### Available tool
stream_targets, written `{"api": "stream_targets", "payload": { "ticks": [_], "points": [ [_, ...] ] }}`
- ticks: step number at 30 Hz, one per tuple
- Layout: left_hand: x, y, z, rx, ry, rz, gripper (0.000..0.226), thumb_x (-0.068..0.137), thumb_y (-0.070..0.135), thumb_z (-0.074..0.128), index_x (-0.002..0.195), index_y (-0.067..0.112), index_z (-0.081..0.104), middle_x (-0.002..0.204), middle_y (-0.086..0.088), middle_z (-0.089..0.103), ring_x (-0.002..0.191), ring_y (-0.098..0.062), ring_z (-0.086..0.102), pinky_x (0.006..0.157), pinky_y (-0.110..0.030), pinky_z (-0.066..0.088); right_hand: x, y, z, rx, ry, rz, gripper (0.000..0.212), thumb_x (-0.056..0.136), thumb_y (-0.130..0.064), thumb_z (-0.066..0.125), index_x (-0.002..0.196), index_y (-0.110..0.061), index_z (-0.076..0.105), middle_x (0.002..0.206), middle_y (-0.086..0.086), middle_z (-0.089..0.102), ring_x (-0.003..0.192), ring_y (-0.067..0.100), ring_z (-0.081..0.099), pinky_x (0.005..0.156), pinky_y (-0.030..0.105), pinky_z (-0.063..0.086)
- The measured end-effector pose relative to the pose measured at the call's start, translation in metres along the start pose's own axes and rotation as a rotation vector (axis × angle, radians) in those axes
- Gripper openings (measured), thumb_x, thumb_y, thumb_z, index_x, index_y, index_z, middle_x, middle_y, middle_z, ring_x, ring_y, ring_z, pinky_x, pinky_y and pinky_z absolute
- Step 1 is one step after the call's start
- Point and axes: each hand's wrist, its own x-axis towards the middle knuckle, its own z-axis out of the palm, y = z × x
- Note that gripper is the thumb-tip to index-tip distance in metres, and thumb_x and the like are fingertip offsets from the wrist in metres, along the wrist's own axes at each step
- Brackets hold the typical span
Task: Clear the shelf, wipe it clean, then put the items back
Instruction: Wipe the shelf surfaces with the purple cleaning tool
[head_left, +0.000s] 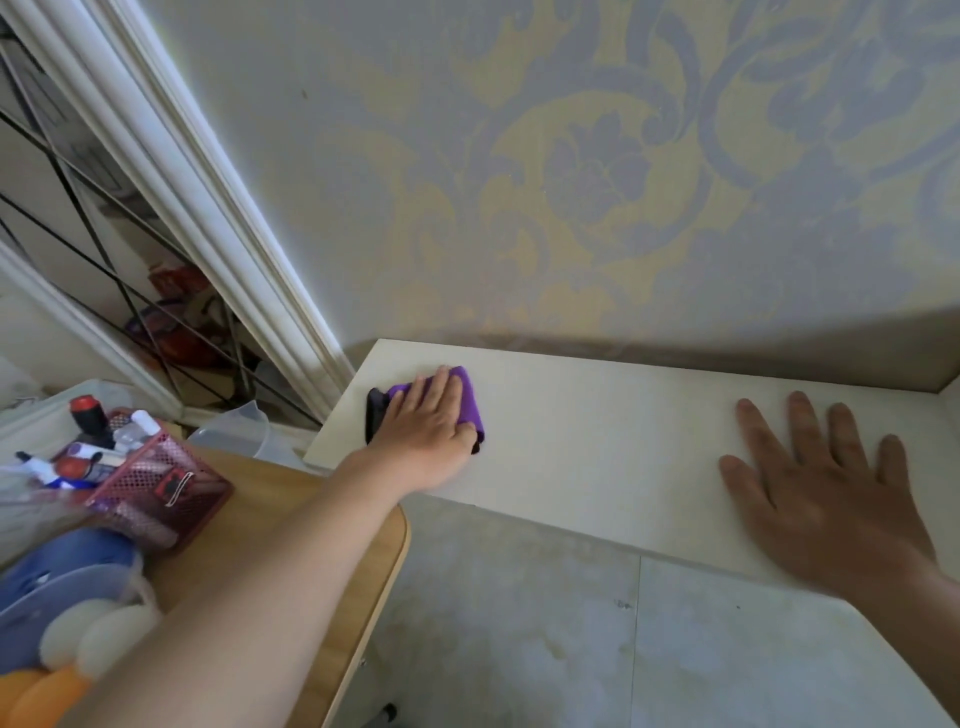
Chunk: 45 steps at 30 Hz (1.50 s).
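Note:
A bare cream shelf runs along the patterned wall. Near its left end lies a folded purple cloth with a dark underside. My left hand presses flat on that cloth, fingers straight and pointing at the wall. Farther right, my right hand rests palm down on the shelf's front part, fingers spread, holding nothing. Items from the shelf sit on a wooden table at the lower left: a red mesh basket with bottles and pens, and a blue plush toy.
A white door frame slants down to the shelf's left end, with a mirrored or glass panel behind it. A clear plastic container stands between table and shelf. Tiled floor shows below the shelf.

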Motion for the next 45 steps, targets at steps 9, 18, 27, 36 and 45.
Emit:
{"api": "stream_targets", "payload": {
  "ticks": [9,18,27,36,45],
  "points": [
    [-0.015,0.028,-0.014,-0.136,-0.204,-0.545,0.087,0.096,0.057,0.02,0.155,0.007,-0.019,0.165,-0.009,-0.024,0.152,-0.037,-0.015,0.122,-0.056,-0.001,0.004,0.0,0.003,0.017,0.012,0.013,0.071,0.085,-0.066,-0.013,0.152,-0.044,-0.022,0.168,0.001,-0.016,0.154,0.032,-0.01,0.122,0.056,-0.001],
    [-0.034,0.074,0.002,-0.124,-0.226,-0.277,0.078,0.101,0.048,0.02,0.155,0.011,-0.022,0.162,-0.005,-0.032,0.15,-0.034,-0.024,0.121,-0.053,-0.01,0.003,0.001,0.005,0.01,0.021,0.006,0.07,0.087,-0.066,-0.011,0.153,-0.044,-0.019,0.168,0.003,-0.01,0.154,0.033,-0.006,0.121,0.056,0.004],
    [0.03,-0.02,-0.025,-0.249,-0.127,-0.613,0.08,0.097,0.055,0.015,0.158,0.005,-0.003,0.168,-0.01,-0.011,0.153,-0.035,-0.011,0.123,-0.053,-0.002,0.004,0.003,0.009,0.017,0.034,-0.008,0.067,0.086,-0.063,-0.018,0.149,-0.043,-0.026,0.167,0.003,-0.014,0.153,0.033,-0.007,0.121,0.055,0.004],
    [0.077,-0.009,-0.03,-0.212,0.035,-0.525,0.071,0.101,0.045,0.015,0.159,0.009,-0.006,0.167,-0.006,-0.014,0.153,-0.033,-0.012,0.122,-0.053,-0.007,0.006,-0.001,0.011,0.017,0.045,0.01,0.068,0.086,-0.063,-0.017,0.15,-0.044,-0.026,0.167,0.004,-0.011,0.154,0.034,-0.004,0.121,0.056,0.007],
    [0.038,0.091,-0.009,-0.072,0.039,-0.196,0.074,0.101,0.046,0.019,0.157,0.005,-0.007,0.166,-0.014,-0.017,0.152,-0.039,-0.014,0.12,-0.055,-0.01,0.005,-0.001,0.008,0.007,0.039,0.01,0.073,0.083,-0.067,-0.016,0.151,-0.044,-0.022,0.167,0.003,-0.013,0.154,0.033,-0.007,0.122,0.056,0.004]
  ]
}}
